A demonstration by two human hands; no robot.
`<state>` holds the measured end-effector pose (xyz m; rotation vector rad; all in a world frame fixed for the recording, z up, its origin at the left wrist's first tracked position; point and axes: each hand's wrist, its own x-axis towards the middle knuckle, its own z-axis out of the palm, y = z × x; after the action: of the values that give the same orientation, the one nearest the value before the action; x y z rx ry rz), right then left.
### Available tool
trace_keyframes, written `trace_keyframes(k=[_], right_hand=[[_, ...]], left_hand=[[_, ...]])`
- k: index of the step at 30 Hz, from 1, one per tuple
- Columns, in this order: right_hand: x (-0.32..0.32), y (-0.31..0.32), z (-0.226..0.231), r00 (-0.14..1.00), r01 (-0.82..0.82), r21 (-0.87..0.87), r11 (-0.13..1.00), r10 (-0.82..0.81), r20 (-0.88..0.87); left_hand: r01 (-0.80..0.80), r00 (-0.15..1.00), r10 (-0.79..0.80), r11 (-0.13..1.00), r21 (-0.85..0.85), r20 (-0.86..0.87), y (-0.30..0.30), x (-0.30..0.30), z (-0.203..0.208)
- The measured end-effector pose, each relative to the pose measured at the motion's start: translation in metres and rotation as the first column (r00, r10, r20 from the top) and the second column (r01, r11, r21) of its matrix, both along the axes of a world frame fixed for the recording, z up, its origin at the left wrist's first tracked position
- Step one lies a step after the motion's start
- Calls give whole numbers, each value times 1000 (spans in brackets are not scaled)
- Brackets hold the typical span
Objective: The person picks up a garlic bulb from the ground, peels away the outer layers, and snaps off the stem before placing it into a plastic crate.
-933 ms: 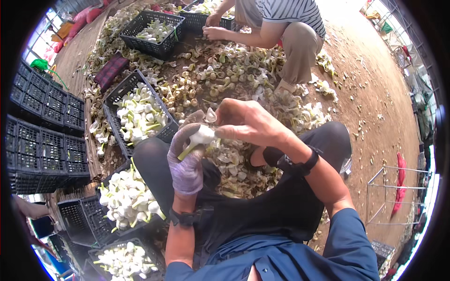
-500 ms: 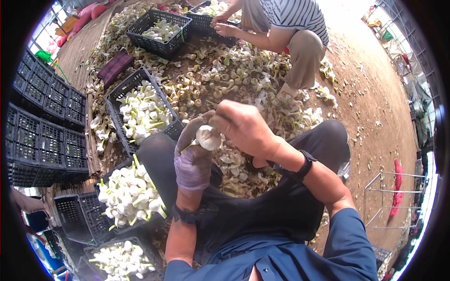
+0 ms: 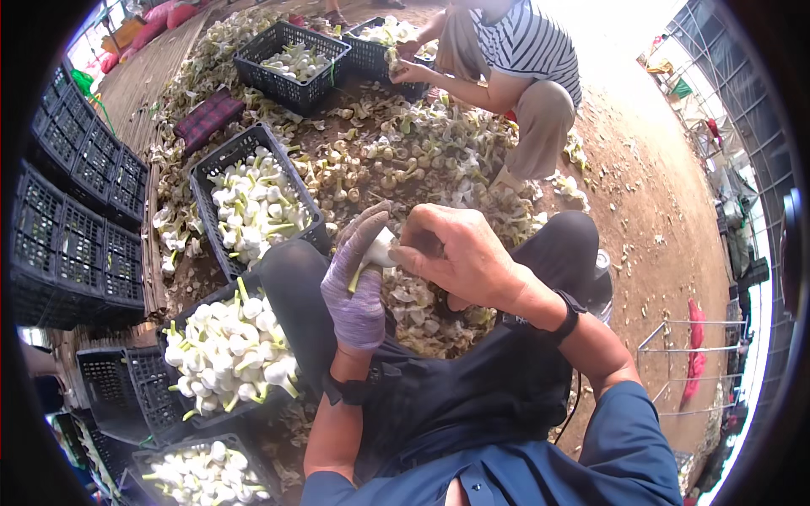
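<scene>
My left hand (image 3: pixel 353 291), in a greyish-purple knit glove, is closed round a white garlic bulb (image 3: pixel 381 248) above my lap. A short green stem sticks out of the bulb toward the lower left, across the gloved palm. My bare right hand (image 3: pixel 460 257) is curled, its thumb and fingertips pinched against the right side of the bulb. Whether a bit of skin is between those fingertips is too small to tell. Left of my knee stands a black crate (image 3: pixel 316 234) of trimmed garlic, and nearer me a heaped pile of white bulbs (image 3: pixel 236 350).
Untrimmed garlic (image 3: pixel 337 173) and loose husks (image 3: pixel 456 135) cover the ground ahead. Beyond, a person in a striped shirt (image 3: pixel 527 42) squats by black crates (image 3: pixel 291 84). Stacked black crates (image 3: pixel 67 228) stand at left; another filled crate (image 3: pixel 207 472) is at lower left. A metal frame (image 3: pixel 692 347) stands right.
My right hand has come lower, its fingers now pressed to the bulb's side. In my left hand the bulb has tilted, and the view has shifted slightly.
</scene>
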<state>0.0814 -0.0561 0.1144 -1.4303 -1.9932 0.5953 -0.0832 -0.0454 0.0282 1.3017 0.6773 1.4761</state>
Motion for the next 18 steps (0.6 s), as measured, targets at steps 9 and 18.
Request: trace_keyframes(k=[9,18], right_hand=[[-13,9,21,982,-112,-138,984,131,135],[-15,15,7,997,-70,-198,978,76,18]], left_hand=[[-109,963,174,950,292,-204,6,-18,-2],[-73,997,72,996,56,10,-1,-21,-3]])
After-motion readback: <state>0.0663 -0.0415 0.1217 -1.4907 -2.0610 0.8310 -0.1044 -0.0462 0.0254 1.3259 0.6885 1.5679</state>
